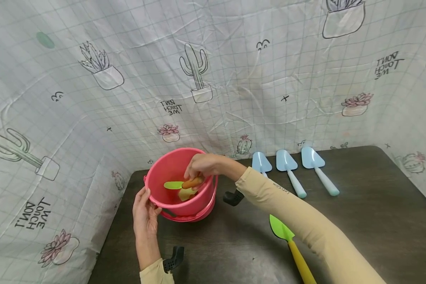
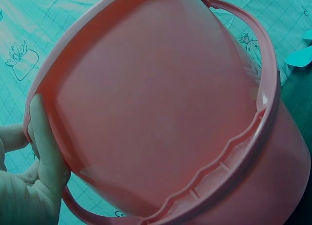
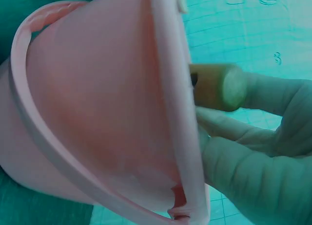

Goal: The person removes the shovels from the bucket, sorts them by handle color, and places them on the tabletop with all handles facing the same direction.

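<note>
A pink bucket (image 1: 168,163) with a pink handle stands on the dark table, its mouth tipped toward the head camera. At its left rim my left hand (image 1: 146,215) grips the edge, with the thumb over the inside in the left wrist view. My right hand (image 1: 206,165) reaches over the right side of the rim and holds a small garden trowel by its orange handle (image 3: 212,86). The trowel's bright green blade (image 1: 172,185) points left inside the bucket. Below it in the bucket shows a pale yellow piece (image 1: 186,194), partly hidden.
Three light blue trowels with pale handles, one of them (image 1: 286,161) in the middle, lie at the back right. A green trowel (image 1: 281,228) with a yellow handle lies nearer, partly under the right sleeve (image 1: 301,217). A patterned sheet (image 1: 227,79) hangs behind the table.
</note>
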Demonstrator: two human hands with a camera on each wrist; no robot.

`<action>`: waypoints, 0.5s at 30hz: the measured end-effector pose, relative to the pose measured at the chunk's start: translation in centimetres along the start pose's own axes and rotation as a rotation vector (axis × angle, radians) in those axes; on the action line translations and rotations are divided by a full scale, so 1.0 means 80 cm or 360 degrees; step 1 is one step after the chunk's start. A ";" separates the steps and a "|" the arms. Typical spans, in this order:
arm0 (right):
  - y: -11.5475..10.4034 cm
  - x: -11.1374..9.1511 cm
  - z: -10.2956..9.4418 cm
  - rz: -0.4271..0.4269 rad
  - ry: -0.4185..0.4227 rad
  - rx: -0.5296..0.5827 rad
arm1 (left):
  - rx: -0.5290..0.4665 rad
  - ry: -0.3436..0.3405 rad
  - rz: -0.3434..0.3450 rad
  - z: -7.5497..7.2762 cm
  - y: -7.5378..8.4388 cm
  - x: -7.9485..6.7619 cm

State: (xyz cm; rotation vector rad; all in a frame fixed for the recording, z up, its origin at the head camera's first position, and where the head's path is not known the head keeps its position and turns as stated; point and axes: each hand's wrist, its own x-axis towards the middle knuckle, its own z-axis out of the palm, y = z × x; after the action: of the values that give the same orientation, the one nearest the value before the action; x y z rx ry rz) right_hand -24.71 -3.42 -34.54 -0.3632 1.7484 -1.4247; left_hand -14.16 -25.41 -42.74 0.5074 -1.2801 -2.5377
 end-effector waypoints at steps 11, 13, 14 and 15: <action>0.002 -0.004 -0.005 0.0061 -0.0108 0.0247 | 0.0000 0.0002 0.0001 0.000 0.000 0.000; 0.004 -0.005 -0.006 0.0061 -0.0134 0.0266 | -0.0005 0.0002 0.0000 0.000 0.000 -0.001; 0.005 -0.006 -0.006 0.0061 -0.0144 0.0276 | 0.0001 0.0007 0.0001 0.000 0.000 -0.001; 0.006 -0.007 -0.007 0.0060 -0.0152 0.0285 | 0.0007 0.0011 0.0001 0.000 -0.001 -0.001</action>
State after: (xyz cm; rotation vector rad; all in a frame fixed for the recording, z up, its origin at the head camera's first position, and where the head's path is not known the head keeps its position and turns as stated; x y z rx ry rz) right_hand -24.65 -2.52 -34.71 -0.2956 1.5304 -1.4990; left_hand -14.08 -25.35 -42.77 0.5160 -1.2833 -2.5310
